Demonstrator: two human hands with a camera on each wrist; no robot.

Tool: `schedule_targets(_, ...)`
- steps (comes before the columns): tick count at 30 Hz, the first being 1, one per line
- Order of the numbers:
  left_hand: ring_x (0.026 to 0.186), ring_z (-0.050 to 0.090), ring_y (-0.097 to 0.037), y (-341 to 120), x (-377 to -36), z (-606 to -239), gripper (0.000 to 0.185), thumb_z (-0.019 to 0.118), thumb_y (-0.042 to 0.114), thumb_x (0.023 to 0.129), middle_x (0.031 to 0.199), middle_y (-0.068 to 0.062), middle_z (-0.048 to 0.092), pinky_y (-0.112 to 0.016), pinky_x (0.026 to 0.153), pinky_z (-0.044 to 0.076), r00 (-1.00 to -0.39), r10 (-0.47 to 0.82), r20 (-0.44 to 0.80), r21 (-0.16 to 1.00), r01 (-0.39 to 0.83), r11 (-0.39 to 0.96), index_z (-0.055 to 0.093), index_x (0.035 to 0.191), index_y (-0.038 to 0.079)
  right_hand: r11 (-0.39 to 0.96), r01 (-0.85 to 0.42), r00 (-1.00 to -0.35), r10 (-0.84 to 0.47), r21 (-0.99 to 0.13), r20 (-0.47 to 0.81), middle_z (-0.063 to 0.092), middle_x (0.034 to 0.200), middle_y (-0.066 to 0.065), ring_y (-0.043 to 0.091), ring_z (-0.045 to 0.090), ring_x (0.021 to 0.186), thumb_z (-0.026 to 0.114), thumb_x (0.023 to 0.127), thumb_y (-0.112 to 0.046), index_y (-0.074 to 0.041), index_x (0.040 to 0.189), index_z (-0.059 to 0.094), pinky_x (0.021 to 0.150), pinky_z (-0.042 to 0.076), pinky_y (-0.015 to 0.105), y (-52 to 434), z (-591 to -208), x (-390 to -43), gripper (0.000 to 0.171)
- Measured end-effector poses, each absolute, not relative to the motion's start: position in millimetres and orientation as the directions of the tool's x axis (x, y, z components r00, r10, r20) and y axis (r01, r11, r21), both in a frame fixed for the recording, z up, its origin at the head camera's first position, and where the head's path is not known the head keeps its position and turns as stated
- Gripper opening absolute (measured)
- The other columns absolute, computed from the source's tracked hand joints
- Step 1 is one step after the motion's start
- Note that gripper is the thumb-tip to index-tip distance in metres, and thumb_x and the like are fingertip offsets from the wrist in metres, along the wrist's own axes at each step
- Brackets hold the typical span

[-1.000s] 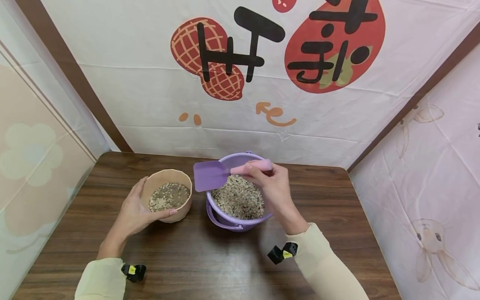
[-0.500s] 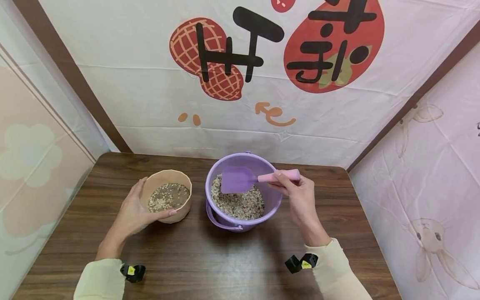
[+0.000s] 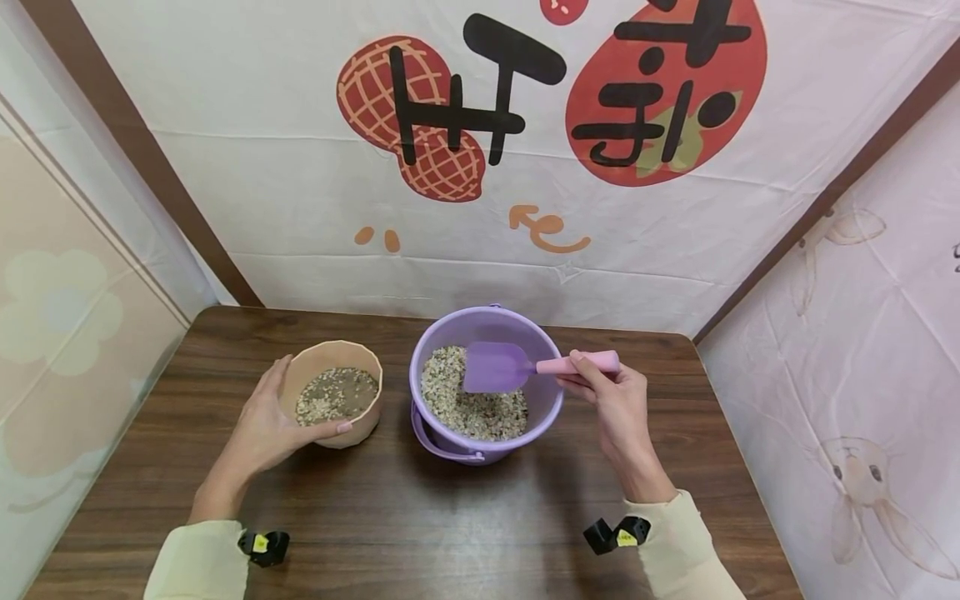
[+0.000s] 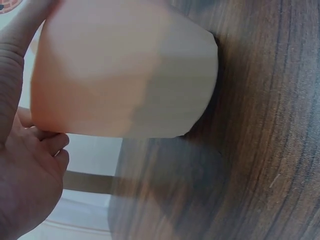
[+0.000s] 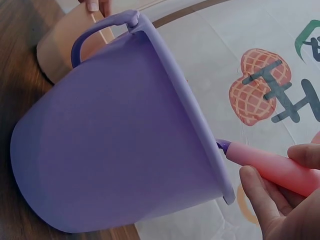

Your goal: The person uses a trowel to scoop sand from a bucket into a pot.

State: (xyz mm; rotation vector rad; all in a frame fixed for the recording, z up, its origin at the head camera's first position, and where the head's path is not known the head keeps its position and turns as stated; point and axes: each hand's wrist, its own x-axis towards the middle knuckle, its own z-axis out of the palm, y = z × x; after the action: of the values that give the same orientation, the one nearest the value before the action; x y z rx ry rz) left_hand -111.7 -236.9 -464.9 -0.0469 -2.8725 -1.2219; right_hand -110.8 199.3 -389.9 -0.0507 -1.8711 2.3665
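Observation:
My right hand (image 3: 618, 408) grips the pink handle of a toy shovel (image 3: 498, 367). Its flat purple blade overlaps the inside of a purple bucket (image 3: 551, 417) in the head view. Pale, speckled grit (image 3: 465, 400) partly fills the bucket, whose carrying handle hangs down at the front left. On the left, my left hand (image 3: 262, 429) holds a tan, faceted pot (image 3: 365, 429), thumb along the near rim and fingers around the far left side. Some of the same grit (image 3: 337, 394) covers part of the pot's bottom. In the right wrist view the bucket wall hides the blade.
Both containers stand side by side on a brown wooden table (image 3: 420, 542), a small gap between them. Behind the table's far edge hangs a white printed cloth (image 3: 315, 225). A printed cloth panel (image 3: 840, 383) also rises along the right side.
My right hand has moved to the right with the shovel, bringing the blade from the bucket's left rim to over its middle. The left hand and the pot stay in place.

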Motion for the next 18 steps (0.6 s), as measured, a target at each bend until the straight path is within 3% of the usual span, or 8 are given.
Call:
schedule_targets(5,0.143,0.02,-0.059,-235,-110,-457,0.143,0.096,0.05,0.063,0.162,-0.035,0.01,-0.077,0.105,0.026,-0.998,0.031,0.06,0.713,0.065,0.698,0.005,0.161,-0.001,-0.234,-0.066,-0.992,0.123,-0.97,0.038,0.073,0.094,0.028,0.038,0.072,0.098,0.073,0.096,-0.014,0.014,0.106,0.068,0.088,0.056,0.048,201,-392,-110,0.031)
schedule_targets(10,0.147,0.017,-0.053,-219,-107,-439,0.144,0.096,0.051,0.061,0.167,-0.025,0.008,-0.076,0.108,0.024,-0.992,0.071,0.105,0.739,0.126,0.661,0.004,0.164,0.012,-0.243,-0.079,-0.99,0.13,-0.967,0.048,0.073,0.093,0.028,0.039,0.072,0.097,0.073,0.096,-0.013,0.015,0.105,0.068,0.088,0.055,0.05,201,-394,-109,0.03)
schedule_targets(18,0.147,0.025,-0.041,-175,-108,-421,0.139,0.1,0.041,0.058,0.163,-0.023,0.025,-0.066,0.113,0.028,-0.965,0.214,0.152,0.82,0.244,0.517,0.013,0.165,0.021,-0.239,-0.082,-0.991,0.122,-0.968,0.054,0.071,0.094,0.03,0.039,0.072,0.097,0.073,0.096,-0.014,0.01,0.103,0.071,0.087,0.056,0.049,201,-396,-108,0.025)
